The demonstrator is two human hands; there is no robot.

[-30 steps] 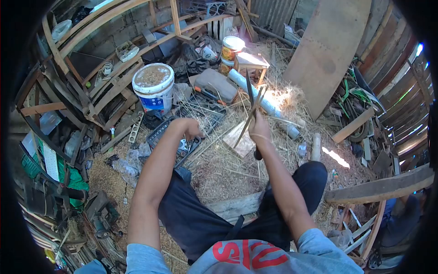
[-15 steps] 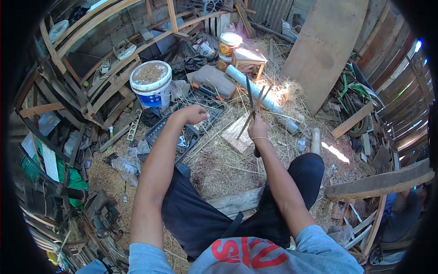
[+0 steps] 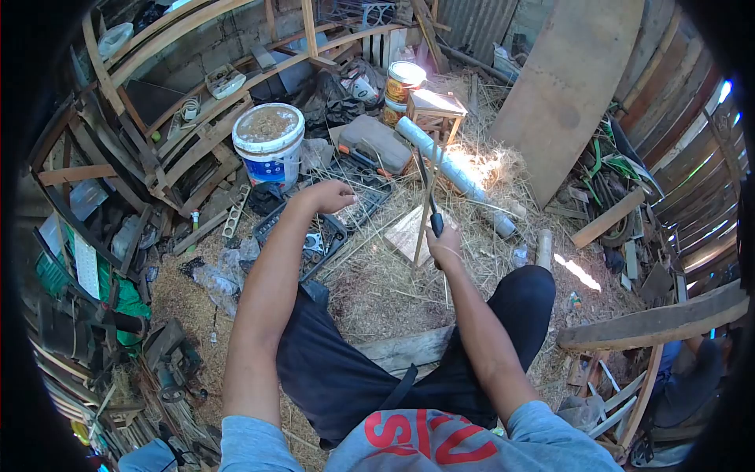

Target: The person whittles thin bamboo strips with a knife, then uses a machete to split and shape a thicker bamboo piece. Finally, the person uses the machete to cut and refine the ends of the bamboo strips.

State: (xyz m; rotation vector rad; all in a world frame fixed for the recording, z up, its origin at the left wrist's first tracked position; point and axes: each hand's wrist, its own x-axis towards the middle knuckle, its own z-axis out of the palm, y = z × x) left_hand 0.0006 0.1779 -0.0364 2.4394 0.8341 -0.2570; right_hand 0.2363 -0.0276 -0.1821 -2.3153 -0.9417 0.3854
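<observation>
My right hand (image 3: 445,244) is wrapped round the black handle of a long knife (image 3: 425,171), its dark curved blade pointing up and away from me. A thin wooden strip (image 3: 425,228) stands nearly upright along the knife, its lower end over a flat wooden block (image 3: 399,234) on the ground. To the left, my left hand (image 3: 332,197) hangs above an open tool case (image 3: 326,236), its fingers curled in; what they hold, if anything, is hidden.
Straw and shavings cover the ground. A white bucket (image 3: 269,145) stands at the left, behind it curved wooden ribs. Ahead are a grey case (image 3: 376,143), a pale pipe (image 3: 448,164) and a small wooden stool (image 3: 437,108). A large board (image 3: 566,86) leans at the right.
The crossed strips by the blade have come to a single line, and the knife's handle now shows above my right fist. My left hand has hardly moved.
</observation>
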